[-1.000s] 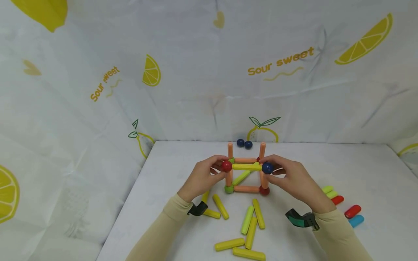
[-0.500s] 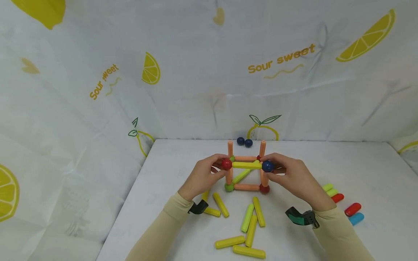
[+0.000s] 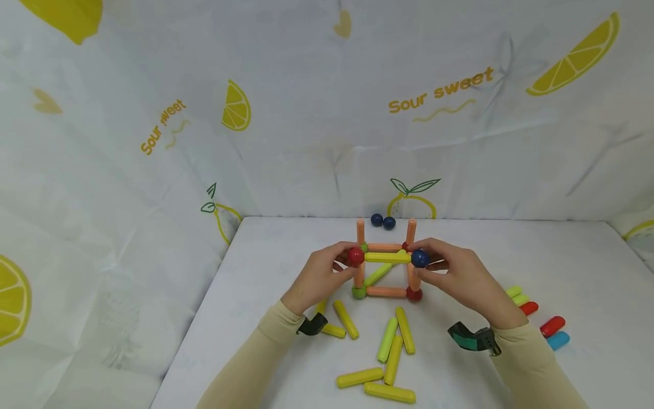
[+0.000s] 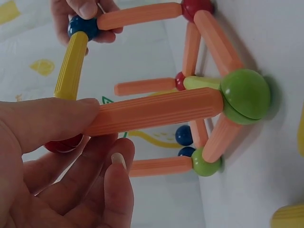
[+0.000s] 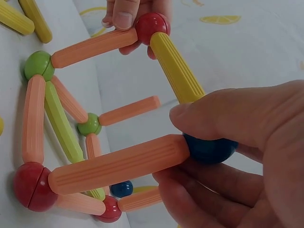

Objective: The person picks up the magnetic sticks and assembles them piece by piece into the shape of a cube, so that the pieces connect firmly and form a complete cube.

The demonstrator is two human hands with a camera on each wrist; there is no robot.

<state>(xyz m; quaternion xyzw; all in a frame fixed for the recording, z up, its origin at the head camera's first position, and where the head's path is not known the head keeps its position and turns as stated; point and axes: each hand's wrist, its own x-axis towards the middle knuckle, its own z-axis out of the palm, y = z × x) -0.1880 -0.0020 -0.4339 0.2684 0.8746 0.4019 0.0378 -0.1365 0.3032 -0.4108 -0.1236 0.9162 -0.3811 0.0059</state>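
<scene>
A frame of magnetic rods and balls stands on the table, with several upright orange rods (image 4: 161,110). Its low corners are green balls (image 4: 245,96) and red balls (image 5: 35,186). Across the near top lies a yellow rod (image 3: 387,257) between a red ball (image 3: 356,257) and a blue ball (image 3: 420,258). My left hand (image 3: 323,272) grips the red ball, its thumb over the upper end of the orange rod below. My right hand (image 3: 457,275) pinches the blue ball, thumb at the yellow rod's end. A lime rod (image 5: 64,122) runs diagonally across the base.
Several loose yellow rods (image 3: 390,392) lie in front of the frame, with a lime rod (image 3: 387,339) among them. Two dark blue balls (image 3: 383,221) sit behind it. To the right are red rods (image 3: 552,326) and a blue rod (image 3: 558,341).
The head view has tilted slightly, so the scene sits a little higher. Both hands keep hold of the balls at the frame's near top corners.
</scene>
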